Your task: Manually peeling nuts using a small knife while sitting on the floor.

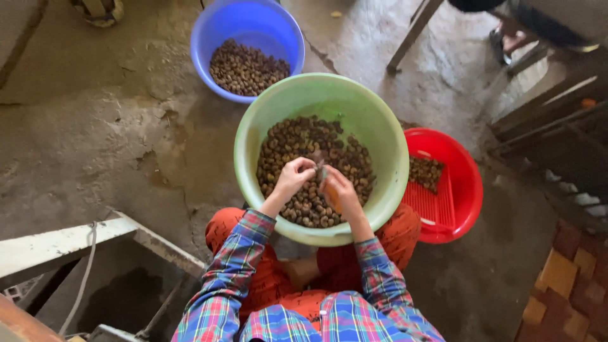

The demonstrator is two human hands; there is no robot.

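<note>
A pale green basin (266, 120) rests on my lap, holding many brown nuts (304, 142). Both of my hands are over it. My left hand (294, 177) pinches a single nut at its fingertips. My right hand (339, 189) grips a small tool with an orange handle (329, 197), its tip meeting the nut between the two hands. My sleeves are plaid.
A blue basin (209, 31) with more brown nuts stands on the concrete floor beyond. A red basket (465, 190) with a few nuts sits at my right. A wooden frame (63, 240) lies at lower left, a stool leg (411, 31) and another person's foot (506, 41) at top right.
</note>
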